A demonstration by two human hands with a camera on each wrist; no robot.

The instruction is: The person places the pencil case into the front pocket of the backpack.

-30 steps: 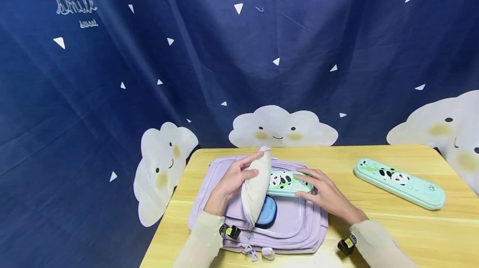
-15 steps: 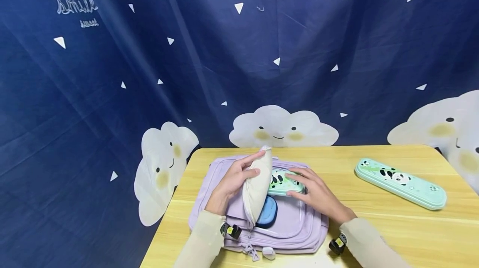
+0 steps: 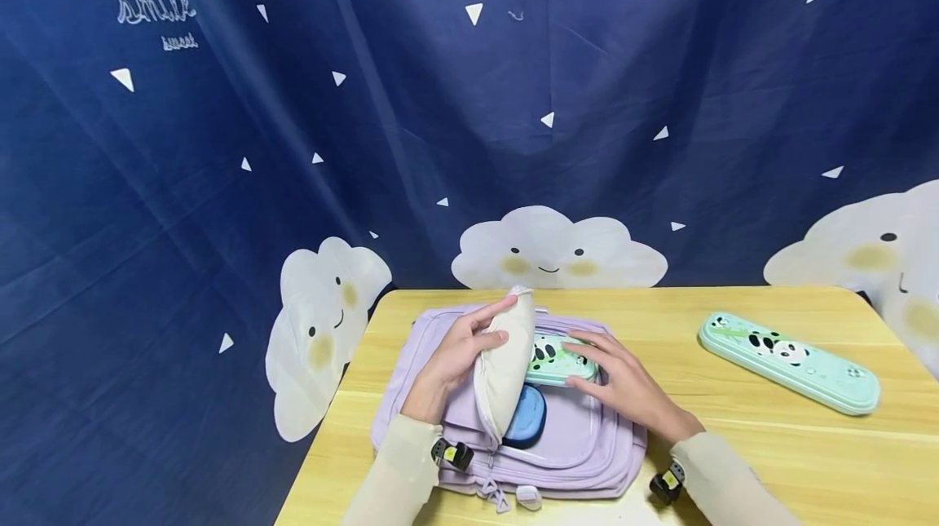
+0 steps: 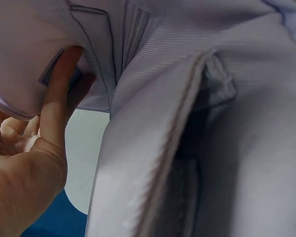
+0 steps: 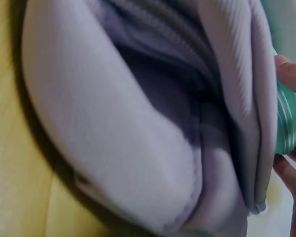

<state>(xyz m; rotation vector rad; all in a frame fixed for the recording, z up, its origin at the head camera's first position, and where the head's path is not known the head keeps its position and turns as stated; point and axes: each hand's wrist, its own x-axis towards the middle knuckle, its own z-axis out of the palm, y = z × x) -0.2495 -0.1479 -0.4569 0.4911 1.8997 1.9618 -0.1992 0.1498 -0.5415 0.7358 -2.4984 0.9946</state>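
A lilac backpack [image 3: 618, 448] lies flat on the table, its front pocket unzipped. My left hand [image 3: 456, 355] grips the pocket's flap [image 3: 508, 371] and holds it raised, cream lining outward; thumb and finger press on it in the left wrist view. Under that flap goes the left end of a mint-green pencil case [image 3: 552, 367] with a panda print, so that end is hidden. My right hand [image 3: 625, 375] holds the case's right end between thumb and fingers. Just below it a small blue zip case [image 3: 526, 418] sits partly behind the flap.
Another mint panda pencil case [image 3: 795, 359] lies slantwise on the wooden table [image 3: 770, 461], to the right. Zipper pulls [image 3: 495, 493] hang at the backpack's near edge. A dark blue curtain [image 3: 411, 102] with clouds stands behind the table.
My right hand has slid the pencil case left, further under the flap, mostly in the first half second. The left hand keeps its grip on the flap in the same place.
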